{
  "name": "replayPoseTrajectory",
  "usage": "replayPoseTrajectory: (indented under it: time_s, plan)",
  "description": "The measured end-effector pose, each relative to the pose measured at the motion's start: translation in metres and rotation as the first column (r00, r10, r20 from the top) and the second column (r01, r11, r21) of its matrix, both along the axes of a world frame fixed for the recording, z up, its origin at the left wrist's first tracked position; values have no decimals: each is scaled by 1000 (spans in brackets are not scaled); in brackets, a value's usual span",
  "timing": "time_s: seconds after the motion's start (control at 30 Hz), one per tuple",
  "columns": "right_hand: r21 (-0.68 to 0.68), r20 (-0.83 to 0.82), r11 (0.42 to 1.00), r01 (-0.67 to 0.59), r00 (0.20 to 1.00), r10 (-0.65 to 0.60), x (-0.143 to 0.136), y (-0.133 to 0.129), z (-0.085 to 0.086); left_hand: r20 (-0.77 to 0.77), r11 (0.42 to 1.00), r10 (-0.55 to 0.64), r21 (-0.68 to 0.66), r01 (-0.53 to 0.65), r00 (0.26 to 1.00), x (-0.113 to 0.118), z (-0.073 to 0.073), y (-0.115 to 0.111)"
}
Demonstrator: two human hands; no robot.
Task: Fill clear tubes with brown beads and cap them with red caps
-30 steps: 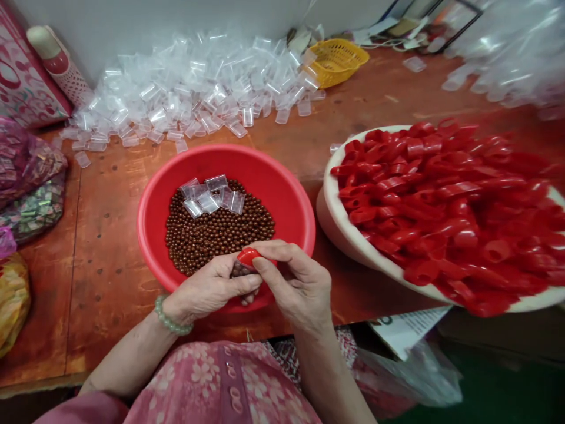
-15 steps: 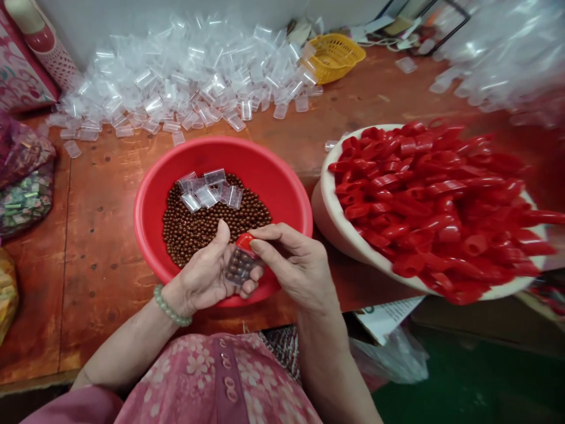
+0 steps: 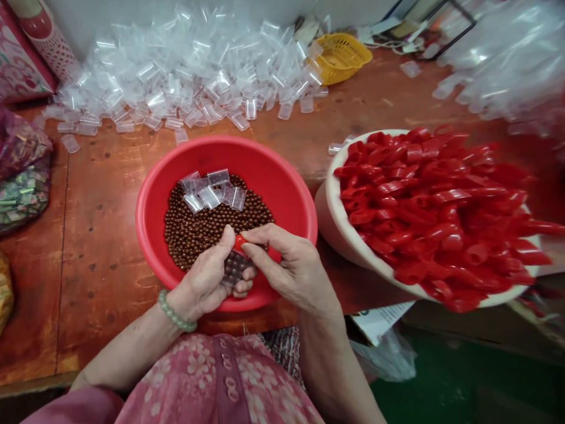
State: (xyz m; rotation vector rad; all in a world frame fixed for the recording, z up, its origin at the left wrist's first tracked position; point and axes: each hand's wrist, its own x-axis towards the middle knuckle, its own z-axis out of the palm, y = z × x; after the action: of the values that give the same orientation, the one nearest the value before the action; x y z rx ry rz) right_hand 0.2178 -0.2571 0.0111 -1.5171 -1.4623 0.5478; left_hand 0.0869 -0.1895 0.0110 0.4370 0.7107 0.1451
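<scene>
My left hand point(image 3: 212, 274) is closed round a small clear plastic container point(image 3: 233, 268) filled with brown balls, its thumb up near the top end. At that top end is a red cap point(image 3: 239, 242), pinched between the thumb and fingertips of my right hand point(image 3: 293, 262). Both hands are over the near rim of a red basin point(image 3: 282, 171). Inside the basin lie many small brown balls point(image 3: 189, 235), with several empty clear containers point(image 3: 210, 196) on top of them.
A white tub point(image 3: 329, 194) heaped with red plastic caps point(image 3: 424, 206) stands to the right. Behind the basin spreads a pile of clear containers point(image 3: 176, 82), beside a yellow basket point(image 3: 342, 59). Filled bags point(image 3: 22, 188) sit at the left; clear plastic pieces point(image 3: 507, 65) are heaped at the back right.
The left thumb has come in against the red cap, and my right hand has shifted slightly left with its pinch on the cap. The view has moved a little.
</scene>
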Motion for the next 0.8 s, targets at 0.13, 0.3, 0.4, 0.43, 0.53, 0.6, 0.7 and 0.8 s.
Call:
replayPoseTrajectory:
  time_s: [0.13,0.3,0.4,0.43,0.53,0.6,0.7,0.8]
  plan:
    - [7,68,999,-35,997,35,-7,5,5,-16,989,145,31,-144,989,-1,0,-1]
    - [-80,-307,993,81,946,-102,-15,15,5,65,988,153,-4,-153,986,3,-2,2]
    - [-175,-422,983,63,897,-133,-12,21,10,117,990,141,4,-143,983,5,-2,4]
    - [-193,-426,980,54,895,-133,-11,22,13,129,991,133,7,-135,983,5,-2,4]
    - [-201,-396,979,41,910,-120,-7,22,20,135,994,100,26,-104,986,5,-1,5]
    - [-207,-396,977,51,909,-131,-6,21,21,140,997,70,33,-76,988,4,-2,4]
    - [-234,-488,971,45,858,-157,-7,17,19,164,997,45,51,-54,986,3,-3,4]
    - [-240,-587,970,38,790,-176,-9,13,15,201,995,20,93,-39,979,2,-3,4]
